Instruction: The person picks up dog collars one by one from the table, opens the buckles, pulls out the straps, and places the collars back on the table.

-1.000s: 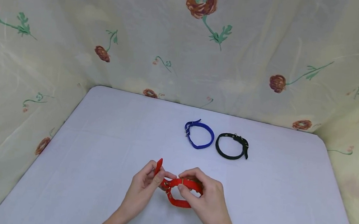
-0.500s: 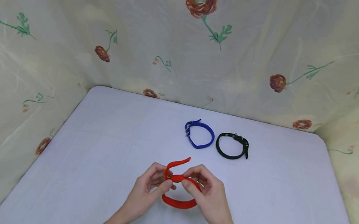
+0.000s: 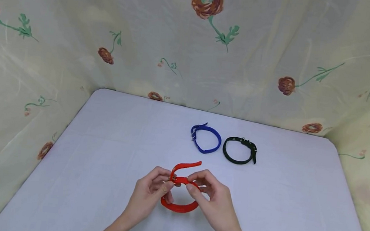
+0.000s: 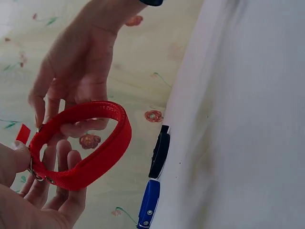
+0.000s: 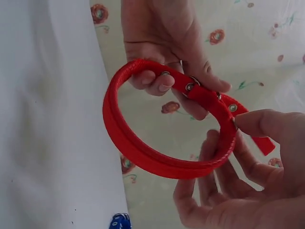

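Head view: the red collar is held between both hands above the near part of the white table. It forms a rounded loop; its free end projects upward and to the right. The left hand pinches the collar near its metal fittings; the right hand pinches the adjoining strap. The blue collar and black collar lie beyond, side by side.

Left wrist view: the loop presents a broad, matte fabric band. A metal ring sits beside the left thumb.

Right wrist view: the band shows ribbed edging, a silver-coloured rivet and, on the free end, an eyelet.
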The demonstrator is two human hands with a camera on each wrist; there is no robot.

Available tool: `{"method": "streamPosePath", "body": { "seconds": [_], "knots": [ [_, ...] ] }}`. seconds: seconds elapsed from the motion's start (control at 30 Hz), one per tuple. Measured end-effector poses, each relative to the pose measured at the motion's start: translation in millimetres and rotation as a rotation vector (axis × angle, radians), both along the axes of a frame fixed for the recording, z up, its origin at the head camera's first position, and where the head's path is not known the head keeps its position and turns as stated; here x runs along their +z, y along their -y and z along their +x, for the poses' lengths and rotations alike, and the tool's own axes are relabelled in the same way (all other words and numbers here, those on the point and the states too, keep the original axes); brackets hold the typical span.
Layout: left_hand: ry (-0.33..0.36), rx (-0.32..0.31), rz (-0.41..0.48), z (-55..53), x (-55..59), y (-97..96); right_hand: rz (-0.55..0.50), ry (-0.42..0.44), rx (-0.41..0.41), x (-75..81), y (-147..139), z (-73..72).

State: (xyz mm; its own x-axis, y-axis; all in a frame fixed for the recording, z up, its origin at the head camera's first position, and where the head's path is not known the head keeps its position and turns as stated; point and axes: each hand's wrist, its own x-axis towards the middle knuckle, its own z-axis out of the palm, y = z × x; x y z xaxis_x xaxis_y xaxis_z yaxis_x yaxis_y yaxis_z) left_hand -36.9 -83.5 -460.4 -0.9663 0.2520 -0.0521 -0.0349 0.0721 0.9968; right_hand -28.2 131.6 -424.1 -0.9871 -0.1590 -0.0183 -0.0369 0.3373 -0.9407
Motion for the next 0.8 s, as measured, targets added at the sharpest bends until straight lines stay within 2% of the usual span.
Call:
{"method": "streamPosePath", "body": {
  "seconds": [0.13, 0.27, 0.4, 0.63, 0.8],
  "knots": [
    [-0.086, 0.039, -0.068, -0.5, 0.8, -0.6, 0.115, -0.095, -0.018, -2.9, 2, 0.0],
    [-0.153, 0.044, -0.125, 0.2, 1.3, -1.9, 0.160, -0.123, -0.050, -4.3, 5, 0.6],
    [-0.189, 0.036, -0.154, 1.1, 1.3, -3.1, 0.163, -0.078, -0.059, -3.6, 8, 1.1],
    [-0.286, 0.022, -0.256, 2.5, 1.9, -3.6, 0.159, 0.043, 0.006, -1.9, 13, 1.8],
    [-0.375, 0.005, -0.309, 4.1, 1.4, -4.0, 0.164, 0.004, 0.026, -3.2, 14, 1.3]
  ]
}}
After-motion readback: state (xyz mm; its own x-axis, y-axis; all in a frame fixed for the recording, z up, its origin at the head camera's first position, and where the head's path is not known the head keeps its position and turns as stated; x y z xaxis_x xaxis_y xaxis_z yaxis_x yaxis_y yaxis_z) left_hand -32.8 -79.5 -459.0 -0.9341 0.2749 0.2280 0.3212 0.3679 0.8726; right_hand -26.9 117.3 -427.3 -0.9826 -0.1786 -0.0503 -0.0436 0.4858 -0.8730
